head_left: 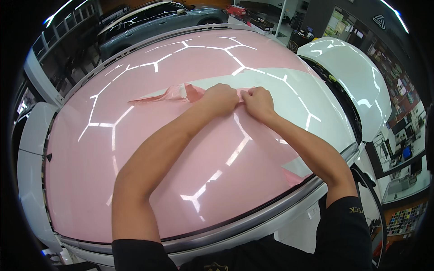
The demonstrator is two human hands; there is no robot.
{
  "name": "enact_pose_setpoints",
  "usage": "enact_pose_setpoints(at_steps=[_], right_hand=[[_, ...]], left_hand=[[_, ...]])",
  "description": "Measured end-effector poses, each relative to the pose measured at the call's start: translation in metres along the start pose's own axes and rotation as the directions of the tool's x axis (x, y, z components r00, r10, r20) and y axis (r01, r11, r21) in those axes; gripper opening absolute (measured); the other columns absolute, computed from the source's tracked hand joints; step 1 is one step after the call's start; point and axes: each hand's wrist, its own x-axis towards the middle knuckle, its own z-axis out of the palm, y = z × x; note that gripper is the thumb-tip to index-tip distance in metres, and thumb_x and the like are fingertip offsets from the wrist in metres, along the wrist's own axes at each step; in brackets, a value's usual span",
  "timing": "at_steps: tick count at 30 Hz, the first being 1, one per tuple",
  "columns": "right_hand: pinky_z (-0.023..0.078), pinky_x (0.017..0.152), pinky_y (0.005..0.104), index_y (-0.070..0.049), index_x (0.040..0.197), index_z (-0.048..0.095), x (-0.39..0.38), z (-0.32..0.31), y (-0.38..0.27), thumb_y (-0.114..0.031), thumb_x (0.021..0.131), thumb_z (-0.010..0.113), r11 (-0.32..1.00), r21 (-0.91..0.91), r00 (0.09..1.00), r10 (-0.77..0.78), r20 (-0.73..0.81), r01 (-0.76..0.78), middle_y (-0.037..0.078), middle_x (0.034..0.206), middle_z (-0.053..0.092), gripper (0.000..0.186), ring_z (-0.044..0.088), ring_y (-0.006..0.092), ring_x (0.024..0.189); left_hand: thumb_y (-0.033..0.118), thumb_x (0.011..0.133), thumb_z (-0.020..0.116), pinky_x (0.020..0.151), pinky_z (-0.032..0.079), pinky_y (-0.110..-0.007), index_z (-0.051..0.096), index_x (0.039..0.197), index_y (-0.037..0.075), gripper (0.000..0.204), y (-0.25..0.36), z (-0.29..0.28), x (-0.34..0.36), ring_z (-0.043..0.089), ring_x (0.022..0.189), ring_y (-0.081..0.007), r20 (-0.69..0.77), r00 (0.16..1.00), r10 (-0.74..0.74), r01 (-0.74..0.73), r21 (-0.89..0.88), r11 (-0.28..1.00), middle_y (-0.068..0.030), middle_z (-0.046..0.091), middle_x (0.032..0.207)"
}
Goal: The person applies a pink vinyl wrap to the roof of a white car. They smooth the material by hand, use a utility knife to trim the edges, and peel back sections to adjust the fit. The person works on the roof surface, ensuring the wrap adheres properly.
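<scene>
Glossy pink film [149, 135] covers most of a white car roof [296, 97]. Along the film's front border, a loosened strip is lifted and crumpled, with a torn, folded flap [176, 94] trailing leftward from my left hand. My left hand [221, 99] is closed on the lifted film edge near the middle of the roof. Right beside it, my right hand [258, 104] pinches the same edge, knuckles up. A short bit of film shows between the two hands. The fingertips are partly hidden. Toward the near right, another film corner [293, 177] is curled by the roof rail.
A silver roof rail [199, 239] runs along the near side. The white hood [350, 86] stands raised at the right, beyond the windshield gap. A grey-blue car [158, 27] is parked behind. Color swatches [405, 220] hang at the lower right, near an open car door.
</scene>
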Motion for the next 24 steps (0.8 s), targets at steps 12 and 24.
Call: enact_pose_setpoints(at_steps=[12, 24], right_hand=[[0.044, 0.060, 0.0454, 0.003, 0.065, 0.063, -0.055, 0.001, -0.005, -0.029, 0.096, 0.060, 0.977, 0.204, 0.997, 0.042, 0.066, -0.054, 0.019, 0.059, 0.057, 0.045, 0.054, 0.0304, 0.055], [0.059, 0.067, 0.0407, 0.011, 0.112, 0.057, -0.062, -0.015, -0.012, -0.046, 0.101, 0.047, 0.505, 0.586, 0.751, 0.218, 0.623, -0.633, 0.027, 0.105, 0.068, 0.058, 0.073, 0.0329, 0.085]], left_hand=[[0.032, 0.094, 0.058, 0.060, 0.052, -0.040, 0.070, 0.069, 0.007, 0.037, 0.013, 0.000, -0.026, 0.067, 0.066, -0.0263, 0.110, 0.971, 0.211, -0.234, 0.263, 0.936, -0.0086, 0.066, 0.066], [0.028, 0.088, 0.064, 0.066, 0.052, -0.047, 0.073, 0.072, 0.001, 0.032, 0.001, -0.001, -0.044, 0.067, 0.069, -0.0368, -0.120, 0.984, 0.132, -0.116, 0.132, 0.984, -0.0199, 0.067, 0.071]])
